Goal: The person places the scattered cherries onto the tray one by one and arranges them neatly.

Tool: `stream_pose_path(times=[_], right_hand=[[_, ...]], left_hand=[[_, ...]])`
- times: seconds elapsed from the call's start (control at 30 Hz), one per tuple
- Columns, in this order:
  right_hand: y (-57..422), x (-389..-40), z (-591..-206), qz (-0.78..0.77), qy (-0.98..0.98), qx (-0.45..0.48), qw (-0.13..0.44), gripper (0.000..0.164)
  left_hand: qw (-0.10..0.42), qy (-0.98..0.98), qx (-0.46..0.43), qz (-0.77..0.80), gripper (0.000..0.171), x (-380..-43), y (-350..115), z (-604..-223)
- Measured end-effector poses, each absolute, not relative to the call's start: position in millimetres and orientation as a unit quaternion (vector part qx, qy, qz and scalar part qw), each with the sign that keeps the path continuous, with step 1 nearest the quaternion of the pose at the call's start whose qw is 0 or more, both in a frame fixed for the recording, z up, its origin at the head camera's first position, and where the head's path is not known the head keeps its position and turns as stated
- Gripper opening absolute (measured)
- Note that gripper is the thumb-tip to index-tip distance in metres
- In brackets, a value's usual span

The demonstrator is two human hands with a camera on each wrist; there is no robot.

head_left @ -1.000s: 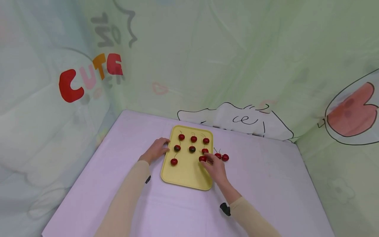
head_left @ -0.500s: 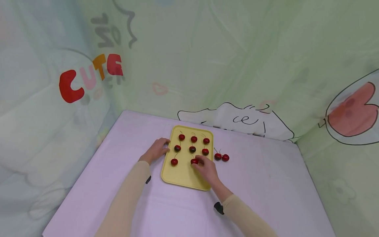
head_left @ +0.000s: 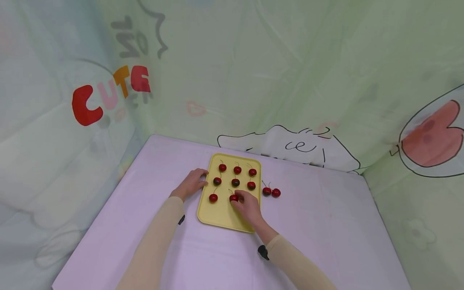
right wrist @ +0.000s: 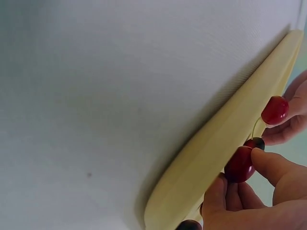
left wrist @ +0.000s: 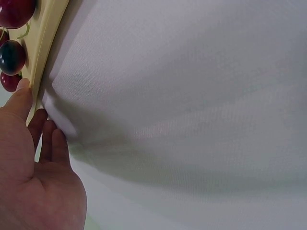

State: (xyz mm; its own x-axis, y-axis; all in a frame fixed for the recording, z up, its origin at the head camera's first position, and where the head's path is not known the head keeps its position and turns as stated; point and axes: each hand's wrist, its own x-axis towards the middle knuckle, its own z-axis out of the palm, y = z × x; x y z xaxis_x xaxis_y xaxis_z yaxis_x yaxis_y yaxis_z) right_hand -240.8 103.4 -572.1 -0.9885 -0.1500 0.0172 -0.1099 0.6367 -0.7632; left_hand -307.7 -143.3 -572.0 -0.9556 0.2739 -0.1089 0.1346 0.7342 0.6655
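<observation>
A yellow tray (head_left: 219, 216) bears rows of red cherries with thin stems, some dark on one side. Its left rim is held by my left hand (head_left: 190, 183); in the left wrist view the thumb lies on the rim (left wrist: 47, 36) and the fingers sit along the outer side. My right hand (head_left: 248, 206) pinches a cherry (right wrist: 239, 165) between thumb and fingers, low over the front half of the tray. Left of that one is another cherry (head_left: 213, 198), and behind it a dark-sided cherry (head_left: 235, 183).
Two cherries (head_left: 276, 193) lie side by side on the lilac tablecloth (head_left: 319, 217), just right of the tray. Printed cloth walls (head_left: 253, 80) rise behind the table and along both sides.
My right hand has moved left across the tray with the cherry, from below the right column to below the middle one. The left hand stays at the rim.
</observation>
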Motion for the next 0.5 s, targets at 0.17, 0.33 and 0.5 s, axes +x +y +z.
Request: stream_pose_path(times=[0.17, 0.33, 0.5], right_hand=[[101.6, -240.8, -572.6, -0.411, 0.909, -0.071, 0.019, 0.037], [100.3, -242.2, -572.3, -0.411, 0.909, -0.066, 0.019, 0.038], [100.0, -245.2, -576.7, -0.407, 0.911, -0.064, 0.021, 0.039]], left_hand=[[0.100, 0.927, 0.111, 0.344, 0.046, -306.8, -143.2, -570.6], [0.098, 0.927, 0.112, 0.344, 0.046, -305.8, -143.6, -568.0], [0.096, 0.925, 0.118, 0.347, 0.046, -304.1, -143.8, -565.5]])
